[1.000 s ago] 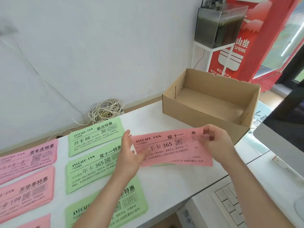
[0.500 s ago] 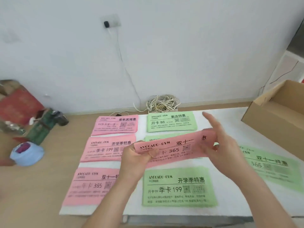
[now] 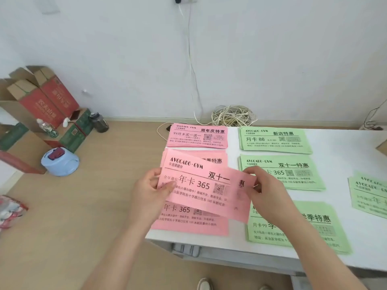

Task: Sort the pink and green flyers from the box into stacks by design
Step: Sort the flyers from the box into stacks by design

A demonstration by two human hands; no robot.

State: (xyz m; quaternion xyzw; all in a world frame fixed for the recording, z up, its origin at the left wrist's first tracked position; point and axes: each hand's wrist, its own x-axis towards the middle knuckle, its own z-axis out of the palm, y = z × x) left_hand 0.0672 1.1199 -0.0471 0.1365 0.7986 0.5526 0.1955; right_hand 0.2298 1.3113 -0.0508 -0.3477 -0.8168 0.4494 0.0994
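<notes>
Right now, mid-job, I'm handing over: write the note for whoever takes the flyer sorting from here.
Left hand pinches the pink 365 flyer's left end; right hand pinches its right end.
Flyer is held above the matching pink 365 stack at the table's near edge.
Done: three pink stacks, three green stacks in two columns; loose green flyers at far right.
Left: lay this flyer on its stack; whether more remain cannot be seen.

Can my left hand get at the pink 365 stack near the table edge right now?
Probably yes: the pink 365 stack lies close beside the left hand, with only the held pink flyer, which it and the right hand pinch, over it.
</notes>
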